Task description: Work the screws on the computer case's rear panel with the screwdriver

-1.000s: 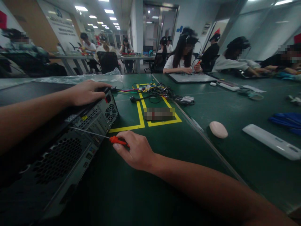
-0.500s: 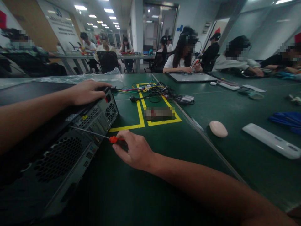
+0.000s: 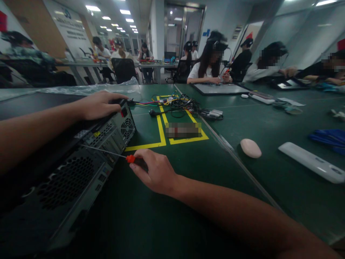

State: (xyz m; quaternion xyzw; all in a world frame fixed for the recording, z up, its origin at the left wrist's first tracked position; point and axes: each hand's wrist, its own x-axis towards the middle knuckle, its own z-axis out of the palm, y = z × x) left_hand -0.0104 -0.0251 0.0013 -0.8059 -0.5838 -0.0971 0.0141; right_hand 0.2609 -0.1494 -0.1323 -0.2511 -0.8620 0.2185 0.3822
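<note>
A dark computer case [image 3: 81, 169] lies on its side on the green table [image 3: 188, 187], its rear panel with fan grille facing me. My left hand [image 3: 99, 105] rests palm-down on the case's upper far corner, fingers curled over the edge. My right hand [image 3: 156, 171] pinches the red handle of a long thin screwdriver [image 3: 118, 155]. The metal shaft runs left to the rear panel, its tip touching the case near the expansion slots.
A tangle of coloured cables [image 3: 178, 102] lies beyond a yellow taped rectangle [image 3: 161, 133]. A pink oval object [image 3: 250, 148] and a white bar-shaped device [image 3: 309, 162] lie to the right, with blue cloth [image 3: 327, 138] beyond. Other people work at the far side and at neighbouring tables.
My right fingers have shifted slightly on the screwdriver handle, covering more of the red grip. The case and my left hand have stayed where they were.
</note>
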